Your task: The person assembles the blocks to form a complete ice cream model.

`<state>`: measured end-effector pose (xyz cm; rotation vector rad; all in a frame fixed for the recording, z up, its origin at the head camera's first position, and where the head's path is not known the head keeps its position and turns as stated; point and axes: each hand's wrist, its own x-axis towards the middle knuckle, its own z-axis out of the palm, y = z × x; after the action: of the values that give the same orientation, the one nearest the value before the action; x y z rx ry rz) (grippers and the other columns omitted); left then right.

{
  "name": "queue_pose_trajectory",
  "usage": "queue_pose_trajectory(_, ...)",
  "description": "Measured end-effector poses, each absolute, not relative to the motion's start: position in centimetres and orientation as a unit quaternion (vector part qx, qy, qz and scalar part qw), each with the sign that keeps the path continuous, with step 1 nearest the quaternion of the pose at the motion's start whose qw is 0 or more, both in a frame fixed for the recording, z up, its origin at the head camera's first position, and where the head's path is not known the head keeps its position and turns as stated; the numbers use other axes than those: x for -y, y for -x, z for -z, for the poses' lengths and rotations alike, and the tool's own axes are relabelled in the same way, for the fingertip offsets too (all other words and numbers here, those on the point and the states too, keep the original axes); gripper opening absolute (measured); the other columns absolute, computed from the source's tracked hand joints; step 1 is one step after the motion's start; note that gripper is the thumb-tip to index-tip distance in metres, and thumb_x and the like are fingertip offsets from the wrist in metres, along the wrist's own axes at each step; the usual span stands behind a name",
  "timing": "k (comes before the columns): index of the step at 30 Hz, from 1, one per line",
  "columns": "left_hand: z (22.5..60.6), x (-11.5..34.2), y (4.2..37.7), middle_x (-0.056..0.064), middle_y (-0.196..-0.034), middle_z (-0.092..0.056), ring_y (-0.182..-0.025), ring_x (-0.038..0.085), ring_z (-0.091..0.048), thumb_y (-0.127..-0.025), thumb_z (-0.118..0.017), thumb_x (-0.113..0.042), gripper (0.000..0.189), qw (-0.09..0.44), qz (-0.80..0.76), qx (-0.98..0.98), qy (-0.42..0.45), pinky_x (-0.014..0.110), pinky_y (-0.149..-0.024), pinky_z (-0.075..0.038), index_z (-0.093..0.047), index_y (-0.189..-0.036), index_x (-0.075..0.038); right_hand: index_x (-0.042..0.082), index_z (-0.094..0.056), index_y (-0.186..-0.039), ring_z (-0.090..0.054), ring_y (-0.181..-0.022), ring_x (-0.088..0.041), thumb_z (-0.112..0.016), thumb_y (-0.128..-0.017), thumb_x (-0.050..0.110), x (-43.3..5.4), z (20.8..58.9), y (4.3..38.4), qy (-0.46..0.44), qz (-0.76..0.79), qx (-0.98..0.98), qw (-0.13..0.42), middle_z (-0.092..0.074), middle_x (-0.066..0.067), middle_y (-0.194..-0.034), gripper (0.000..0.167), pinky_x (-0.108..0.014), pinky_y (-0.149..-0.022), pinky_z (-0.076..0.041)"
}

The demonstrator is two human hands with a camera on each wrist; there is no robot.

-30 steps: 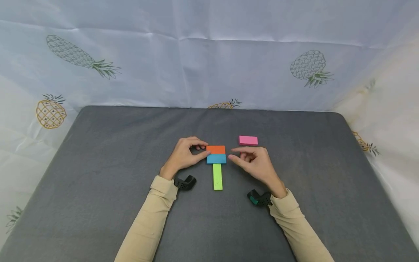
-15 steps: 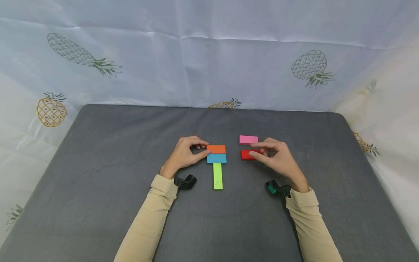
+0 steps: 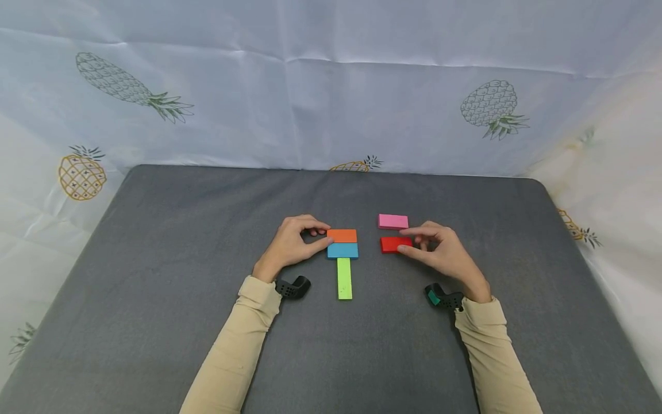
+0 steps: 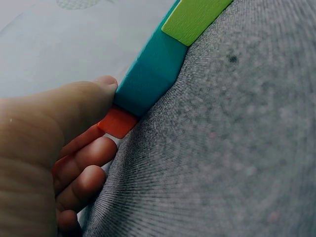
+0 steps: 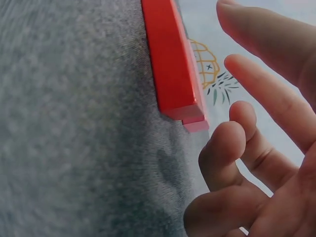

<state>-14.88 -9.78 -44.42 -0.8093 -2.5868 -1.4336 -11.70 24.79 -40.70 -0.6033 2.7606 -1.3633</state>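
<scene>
My left hand (image 3: 292, 244) pinches the left end of an orange block (image 3: 342, 236) between thumb and index finger. Its other fingers curl beside that block. Against the orange block lies a blue block (image 3: 343, 250), with the thumb tip (image 4: 106, 83) at its corner in the left wrist view. A lime green block (image 3: 344, 279) extends from the blue one toward me, forming a T. My right hand (image 3: 445, 250) hovers over the right end of a red block (image 3: 392, 245). In the right wrist view, thumb and index finger are spread apart, off the red block.
A pink block (image 3: 393, 221) lies just beyond the red one. The blocks rest on a dark grey tabletop (image 3: 181, 287). Behind it hangs a pale curtain (image 3: 331, 103) printed with pineapples. Each wrist wears a black camera mount (image 3: 293, 287).
My right hand has moved right, from beside the orange and blue blocks to over the red block, which now shows. The left hand and the blocks keep their places.
</scene>
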Motion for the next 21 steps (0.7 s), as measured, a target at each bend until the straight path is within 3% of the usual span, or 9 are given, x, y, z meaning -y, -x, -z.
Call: queue_pose_trajectory(21,44.38,9.83,14.83,0.006,-0.091,-0.074,-0.082,0.015,-0.063,-0.087,-0.083,-0.020,0.021,0.038,0.468,0.843,0.262,0.028,-0.077,-0.053,-0.080,-0.105,-0.008,0.005,-0.077,-0.117,-0.047,-0.068,-0.006,-0.085,-0.082,0.007,-24.71,41.64,11.87,0.193,0.403,-0.894,0.017,-0.056,-0.007,-0.087,0.036,-0.022,-0.060,-0.040)
